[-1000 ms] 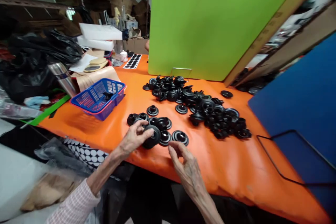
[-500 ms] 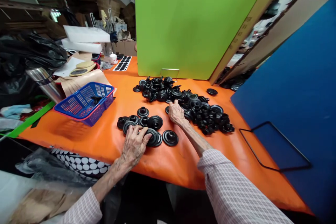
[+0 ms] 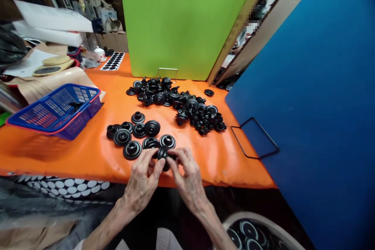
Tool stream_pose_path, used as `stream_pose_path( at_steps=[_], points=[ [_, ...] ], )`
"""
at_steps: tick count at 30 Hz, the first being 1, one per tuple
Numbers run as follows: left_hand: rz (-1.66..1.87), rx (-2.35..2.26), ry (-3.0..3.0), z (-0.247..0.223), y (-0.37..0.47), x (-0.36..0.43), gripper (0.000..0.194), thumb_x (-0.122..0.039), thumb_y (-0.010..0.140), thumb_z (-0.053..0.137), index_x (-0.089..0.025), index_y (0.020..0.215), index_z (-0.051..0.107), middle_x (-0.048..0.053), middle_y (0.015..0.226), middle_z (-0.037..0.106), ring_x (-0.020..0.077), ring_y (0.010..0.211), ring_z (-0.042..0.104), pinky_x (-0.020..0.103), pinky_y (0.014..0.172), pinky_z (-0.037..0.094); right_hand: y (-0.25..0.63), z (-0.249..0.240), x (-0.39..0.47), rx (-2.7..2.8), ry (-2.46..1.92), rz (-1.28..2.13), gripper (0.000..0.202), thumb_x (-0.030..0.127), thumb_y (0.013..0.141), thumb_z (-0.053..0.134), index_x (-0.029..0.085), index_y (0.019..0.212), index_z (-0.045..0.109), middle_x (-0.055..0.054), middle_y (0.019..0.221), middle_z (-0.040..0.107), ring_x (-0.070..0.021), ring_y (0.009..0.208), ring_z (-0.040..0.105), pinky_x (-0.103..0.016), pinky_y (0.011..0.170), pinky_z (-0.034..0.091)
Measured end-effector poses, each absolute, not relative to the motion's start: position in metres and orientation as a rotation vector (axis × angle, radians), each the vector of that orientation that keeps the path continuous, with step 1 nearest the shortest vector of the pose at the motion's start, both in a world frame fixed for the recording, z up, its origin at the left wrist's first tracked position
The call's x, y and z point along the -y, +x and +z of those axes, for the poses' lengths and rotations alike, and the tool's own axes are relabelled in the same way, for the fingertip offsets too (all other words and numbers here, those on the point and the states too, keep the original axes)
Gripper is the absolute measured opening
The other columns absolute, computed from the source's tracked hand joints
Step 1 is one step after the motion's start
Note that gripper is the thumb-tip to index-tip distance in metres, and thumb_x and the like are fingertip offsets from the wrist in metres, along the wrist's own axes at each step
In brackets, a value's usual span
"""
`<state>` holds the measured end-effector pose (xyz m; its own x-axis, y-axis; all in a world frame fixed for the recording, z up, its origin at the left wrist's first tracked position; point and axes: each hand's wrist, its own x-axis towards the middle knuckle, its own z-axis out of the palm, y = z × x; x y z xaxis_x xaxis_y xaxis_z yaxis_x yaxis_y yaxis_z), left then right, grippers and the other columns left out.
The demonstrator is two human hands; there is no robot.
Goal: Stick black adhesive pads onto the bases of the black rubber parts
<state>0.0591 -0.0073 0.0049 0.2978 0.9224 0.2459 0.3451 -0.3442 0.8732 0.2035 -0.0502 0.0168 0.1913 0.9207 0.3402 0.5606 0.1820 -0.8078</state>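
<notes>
Both hands meet at the table's front edge around a black round stepped plastic part (image 3: 164, 154). My left hand (image 3: 143, 175) grips its left side between thumb and fingers. From the right, my right hand (image 3: 187, 174) pinches the same part. Just beyond them lies a loose group of similar black discs with raised hubs, among them a flat disc (image 3: 152, 128) and a hubbed disc (image 3: 132, 149). Farther back is a heap of black parts (image 3: 158, 97), stretching right to a pile of smaller-looking pieces (image 3: 205, 119).
A blue plastic basket (image 3: 67, 125) with a black piece inside stands at left on the orange tabletop (image 3: 111, 90). A green panel (image 3: 181, 19) rises behind, and a blue panel (image 3: 307, 86) stands at right. Below right, a round tub (image 3: 231, 218) holds black discs.
My right hand has come back from the heap to my left hand, and both now hold one black part. The view has shifted right, and the tub has come into sight.
</notes>
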Motion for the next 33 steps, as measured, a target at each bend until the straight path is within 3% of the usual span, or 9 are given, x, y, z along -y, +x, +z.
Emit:
stream_pose_path(
  at_steps=[3, 7, 10, 15, 20, 23, 26, 29, 33],
  points=[
    [0.989, -1.138, 1.551, 0.004, 0.066, 0.003, 0.034, -0.040, 0.092, 0.047, -0.018, 0.114, 0.062, 0.009, 0.116, 0.064, 0.0222, 0.109, 0.060, 0.034, 0.096, 0.047, 0.207, 0.013, 0.047, 1.497, -1.485, 0.599, 0.024, 0.033, 0.095, 0.045, 0.023, 0.111, 0.059, -0.004, 0.095, 0.062, -0.0141, 0.077, 0.062, -0.026, 0.070, 0.053],
    [1.045, -1.138, 1.374, -0.003, 0.073, -0.018, 0.039, -0.044, 0.089, 0.052, -0.016, 0.112, 0.066, 0.010, 0.111, 0.068, 0.0239, 0.108, 0.061, 0.035, 0.098, 0.046, 0.271, -0.008, 0.010, 1.416, -2.023, 0.072, 0.032, 0.029, 0.094, 0.037, 0.016, 0.114, 0.058, -0.012, 0.107, 0.060, -0.0188, 0.082, 0.062, -0.032, 0.072, 0.052],
    [1.103, -1.089, 1.279, 0.004, 0.076, -0.019, 0.040, -0.048, 0.086, 0.055, -0.016, 0.107, 0.068, 0.009, 0.109, 0.067, 0.0233, 0.100, 0.063, 0.031, 0.084, 0.052, 0.317, -0.025, -0.017, 1.418, -2.132, -0.071, 0.033, 0.022, 0.090, 0.037, 0.010, 0.113, 0.059, -0.019, 0.103, 0.057, -0.0235, 0.074, 0.059, -0.035, 0.058, 0.046],
    [0.931, -0.960, 0.905, 0.006, 0.070, 0.012, 0.049, -0.053, 0.082, 0.059, -0.015, 0.113, 0.062, 0.008, 0.095, 0.066, 0.0180, 0.074, 0.061, 0.027, 0.056, 0.052, 0.332, -0.040, -0.019, 1.590, -2.123, -0.156, 0.027, 0.018, 0.090, 0.036, 0.013, 0.101, 0.060, -0.015, 0.092, 0.057, -0.0220, 0.068, 0.054, -0.030, 0.052, 0.036],
    [0.837, -0.934, 0.675, -0.004, 0.056, 0.028, 0.039, -0.046, 0.080, 0.066, -0.013, 0.101, 0.063, 0.007, 0.093, 0.064, 0.0158, 0.078, 0.059, 0.023, 0.054, 0.050, 0.314, -0.045, 0.018, 1.840, -2.058, -0.068, 0.027, 0.017, 0.091, 0.036, 0.016, 0.101, 0.060, -0.014, 0.101, 0.058, -0.0238, 0.082, 0.057, -0.031, 0.062, 0.044],
    [0.827, -0.904, 0.603, -0.004, 0.052, 0.028, 0.032, -0.039, 0.081, 0.067, -0.014, 0.101, 0.064, 0.007, 0.099, 0.063, 0.0153, 0.081, 0.059, 0.023, 0.057, 0.051, 0.313, -0.044, 0.026, 1.887, -2.042, 0.012, 0.030, 0.018, 0.091, 0.036, 0.017, 0.112, 0.058, -0.015, 0.113, 0.057, -0.0245, 0.093, 0.059, -0.032, 0.068, 0.048],
    [0.806, -0.862, 0.582, 0.001, 0.053, 0.029, 0.028, -0.035, 0.082, 0.067, -0.013, 0.098, 0.064, 0.008, 0.098, 0.064, 0.0157, 0.082, 0.060, 0.027, 0.062, 0.054, 0.317, -0.037, 0.026, 1.897, -2.007, 0.089, 0.031, 0.018, 0.089, 0.039, 0.014, 0.114, 0.057, -0.016, 0.109, 0.058, -0.0258, 0.100, 0.059, -0.036, 0.080, 0.051],
    [0.834, -0.852, 0.614, 0.006, 0.054, 0.031, 0.033, -0.034, 0.079, 0.069, -0.012, 0.102, 0.062, 0.008, 0.098, 0.064, 0.0169, 0.083, 0.061, 0.032, 0.066, 0.057, 0.302, -0.021, 0.034, 1.876, -1.940, 0.169, 0.026, 0.022, 0.090, 0.041, 0.014, 0.107, 0.060, -0.014, 0.102, 0.060, -0.0251, 0.093, 0.061, -0.039, 0.083, 0.051],
    [0.895, -0.912, 0.694, 0.004, 0.055, 0.034, 0.044, -0.038, 0.075, 0.072, -0.013, 0.109, 0.059, 0.009, 0.103, 0.065, 0.0205, 0.090, 0.063, 0.036, 0.070, 0.059, 0.247, 0.004, 0.062, 1.778, -1.595, 0.434, 0.023, 0.029, 0.093, 0.049, 0.021, 0.113, 0.057, -0.006, 0.094, 0.061, -0.0168, 0.078, 0.061, -0.032, 0.075, 0.054]
  ],
)
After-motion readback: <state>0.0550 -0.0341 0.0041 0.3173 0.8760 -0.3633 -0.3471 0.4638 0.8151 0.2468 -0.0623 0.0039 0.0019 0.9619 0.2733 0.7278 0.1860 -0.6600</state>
